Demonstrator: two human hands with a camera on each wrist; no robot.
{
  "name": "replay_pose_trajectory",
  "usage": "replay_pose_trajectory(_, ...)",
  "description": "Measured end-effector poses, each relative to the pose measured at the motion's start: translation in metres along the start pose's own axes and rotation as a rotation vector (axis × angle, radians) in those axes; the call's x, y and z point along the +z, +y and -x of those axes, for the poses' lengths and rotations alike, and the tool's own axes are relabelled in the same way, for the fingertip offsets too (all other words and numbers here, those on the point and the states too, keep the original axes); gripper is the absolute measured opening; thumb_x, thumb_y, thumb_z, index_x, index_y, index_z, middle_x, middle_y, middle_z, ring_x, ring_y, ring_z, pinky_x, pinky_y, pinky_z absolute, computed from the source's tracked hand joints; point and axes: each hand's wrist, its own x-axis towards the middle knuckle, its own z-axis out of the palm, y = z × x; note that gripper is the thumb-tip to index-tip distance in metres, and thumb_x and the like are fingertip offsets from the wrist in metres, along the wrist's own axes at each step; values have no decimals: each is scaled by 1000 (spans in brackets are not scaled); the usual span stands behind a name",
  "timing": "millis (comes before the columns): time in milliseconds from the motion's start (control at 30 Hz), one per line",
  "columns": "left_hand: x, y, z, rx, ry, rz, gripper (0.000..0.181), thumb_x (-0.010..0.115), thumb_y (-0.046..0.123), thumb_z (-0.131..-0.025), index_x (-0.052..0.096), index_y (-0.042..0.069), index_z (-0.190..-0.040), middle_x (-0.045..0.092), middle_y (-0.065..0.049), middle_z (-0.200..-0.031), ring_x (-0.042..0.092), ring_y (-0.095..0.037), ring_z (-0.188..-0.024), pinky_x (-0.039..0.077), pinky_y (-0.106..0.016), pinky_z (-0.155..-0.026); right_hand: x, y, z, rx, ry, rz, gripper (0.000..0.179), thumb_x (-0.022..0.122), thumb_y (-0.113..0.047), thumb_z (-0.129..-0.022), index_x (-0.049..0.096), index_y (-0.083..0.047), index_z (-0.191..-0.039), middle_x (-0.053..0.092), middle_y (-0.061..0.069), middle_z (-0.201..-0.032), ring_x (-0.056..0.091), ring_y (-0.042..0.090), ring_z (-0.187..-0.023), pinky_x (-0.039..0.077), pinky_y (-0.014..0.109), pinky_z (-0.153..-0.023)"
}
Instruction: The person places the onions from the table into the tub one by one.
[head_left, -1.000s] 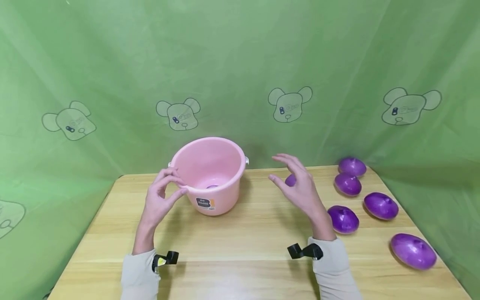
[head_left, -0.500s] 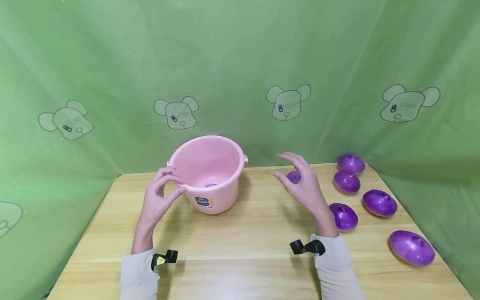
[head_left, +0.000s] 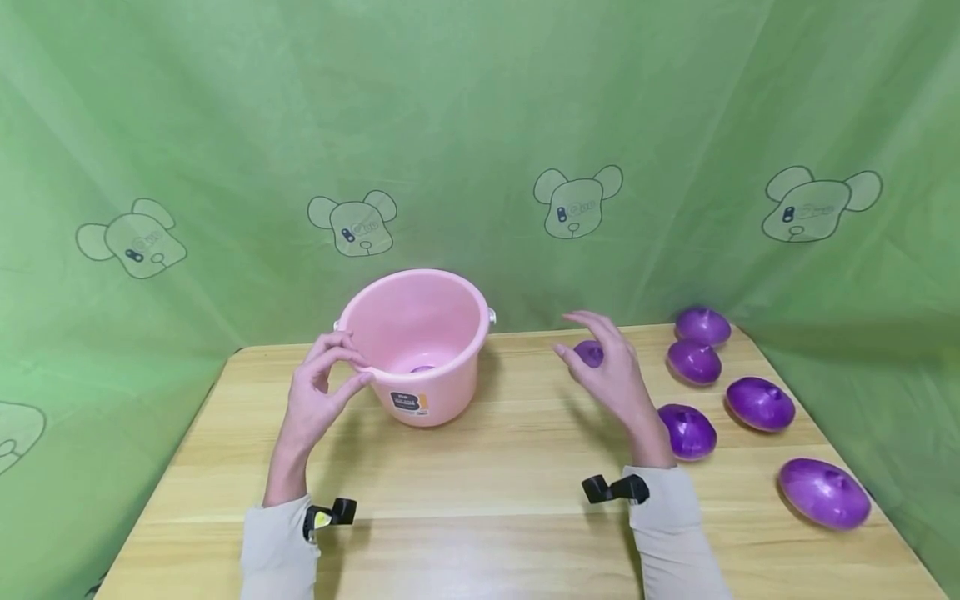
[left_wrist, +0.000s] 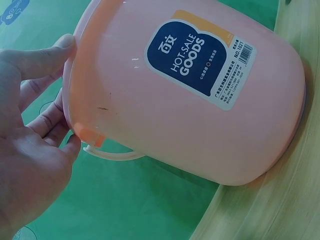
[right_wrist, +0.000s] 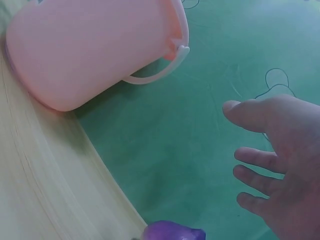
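Observation:
A pink bucket point(head_left: 427, 400) with a dark label stands upright toward the back of the table, a purple onion point(head_left: 422, 368) just showing at its bottom. My left hand point(head_left: 318, 387) pinches the near left part of its rim between thumb and fingers; the left wrist view shows the thumb outside and the other fingers over the edge. To the right of the bucket, my right hand point(head_left: 611, 371) hovers with relaxed, spread fingers and holds nothing. Partly behind it lies another purple onion point(head_left: 590, 353), whose top also shows low in the right wrist view.
Several more purple onions lie along the table's right side, such as a front onion point(head_left: 825, 493) and a back onion point(head_left: 702, 325). A green curtain point(head_left: 465, 125) with bear-head drawings hangs behind the wooden table point(head_left: 465, 500). The bucket's white handle point(left_wrist: 115, 155) hangs behind it.
My right hand has shifted slightly to the right, away from the bucket, with its fingers still relaxed. My left hand keeps its hold on the rim. The head view has tilted a little.

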Motion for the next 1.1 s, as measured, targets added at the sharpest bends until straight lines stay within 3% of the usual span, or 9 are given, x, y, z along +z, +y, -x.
replay_pose_trajectory(233,0,0,0,3,-1,-6,20,74,-19,-80,68,-10,-97,50,-33,-116,40,-47,-135,22,-44,-128,0,7,1,30,11,12,50,79,-19,-91,63,-10,-137,56,15,-143,52,40,-132,37,73,-109)
replay_pose_trajectory(400,-1,0,0,3,1,-8,20,74,-19,-80,69,-9,-97,54,-25,-115,39,-48,-134,22,-44,-128,0,12,1,65,19,20,48,77,-19,-91,63,-10,-136,55,17,-144,49,42,-134,34,76,-109)
replay_pose_trajectory(600,0,0,0,4,-4,-11,20,74,-19,-80,68,-10,-97,51,-32,-116,40,-46,-135,21,-45,-128,0,20,2,107,30,35,48,77,-20,-91,63,-9,-135,54,20,-145,48,44,-135,33,77,-109)
replay_pose_trajectory(900,0,2,-2,7,-5,-17,19,73,-19,-81,68,-11,-97,57,-11,-115,40,-44,-135,23,-44,-127,-1,29,3,119,34,68,48,77,-15,-91,62,-7,-135,52,21,-145,47,47,-134,33,76,-110)
replay_pose_trajectory(1100,0,1,-1,12,-8,-24,19,73,-20,-80,68,-11,-97,57,-10,-114,40,-42,-135,25,-42,-127,1,32,7,138,27,93,49,77,-11,-89,61,-3,-135,50,25,-145,48,48,-132,37,73,-109)
